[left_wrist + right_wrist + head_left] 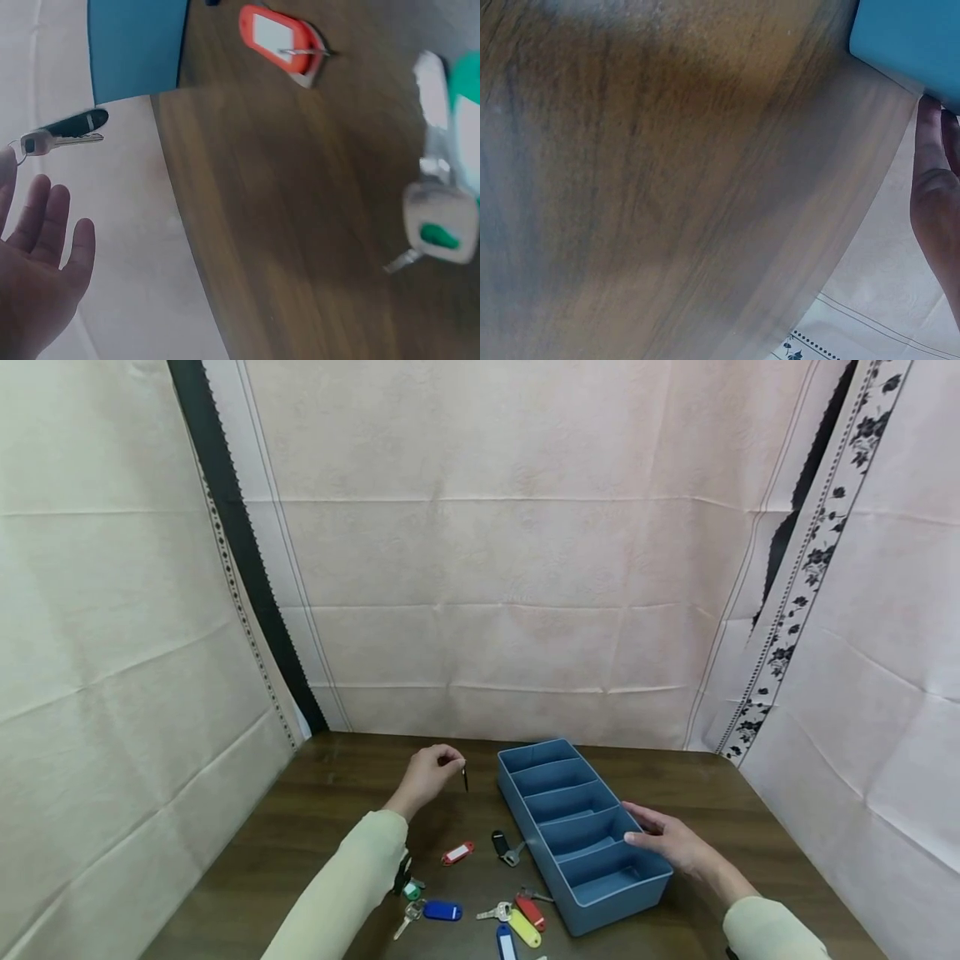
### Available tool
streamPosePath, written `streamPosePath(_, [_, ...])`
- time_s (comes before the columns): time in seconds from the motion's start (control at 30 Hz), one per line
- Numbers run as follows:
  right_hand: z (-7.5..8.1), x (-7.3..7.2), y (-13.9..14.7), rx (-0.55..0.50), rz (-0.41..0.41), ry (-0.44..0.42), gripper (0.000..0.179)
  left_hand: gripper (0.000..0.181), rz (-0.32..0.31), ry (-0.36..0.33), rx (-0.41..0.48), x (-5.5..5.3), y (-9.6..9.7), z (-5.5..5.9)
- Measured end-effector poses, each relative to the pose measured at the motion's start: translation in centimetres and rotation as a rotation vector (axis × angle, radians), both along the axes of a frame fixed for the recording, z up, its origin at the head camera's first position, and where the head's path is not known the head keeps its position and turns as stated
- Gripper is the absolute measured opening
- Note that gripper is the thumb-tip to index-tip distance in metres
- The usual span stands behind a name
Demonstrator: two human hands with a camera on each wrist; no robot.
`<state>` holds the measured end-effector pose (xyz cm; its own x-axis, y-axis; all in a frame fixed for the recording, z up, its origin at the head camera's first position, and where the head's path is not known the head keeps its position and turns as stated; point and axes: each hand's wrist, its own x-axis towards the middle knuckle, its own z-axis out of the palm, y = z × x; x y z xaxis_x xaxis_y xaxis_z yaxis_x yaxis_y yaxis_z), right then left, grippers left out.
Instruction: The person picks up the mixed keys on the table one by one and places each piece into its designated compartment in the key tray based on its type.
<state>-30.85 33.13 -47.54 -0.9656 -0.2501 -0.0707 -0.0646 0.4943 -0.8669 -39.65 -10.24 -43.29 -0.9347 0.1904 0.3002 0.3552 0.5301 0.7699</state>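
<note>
In the left wrist view my left hand [45, 262] pinches a small ring at its fingertips. From that ring hang a silver key [71, 140] and a dark tag [79, 123]. The head view has this left hand [431, 777] above the table, left of the far end of a blue box [618, 906] with several compartments in a row. My right hand [678, 843] holds the box's right wall near the front, thumb over the rim and fingers along the outer side. All compartments that show inside are bare.
On the wooden table [337, 827] left of the box lie a red tag [457, 853], a black tag [500, 843] with a key, a green tag [411, 890] and a blue tag [442, 910]. Another red tag [530, 912] and a yellow tag [525, 927] lie closer in. Pale cloth [480, 552] hangs behind.
</note>
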Motion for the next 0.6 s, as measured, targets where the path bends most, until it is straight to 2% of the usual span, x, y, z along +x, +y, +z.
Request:
streamPosePath(0.3, [0.0, -0.2, -0.4, -0.014, 0.002, 0.005, 0.065, 0.009, 0.0, -0.009, 0.056, -1.1, 1.6, 0.6])
streamPosePath(0.6, [-0.1, -0.1, 0.0, 0.016, 0.004, 0.016, 0.064, 0.011, -0.039, 0.009, 0.087, -2.2, 4.5, 1.1])
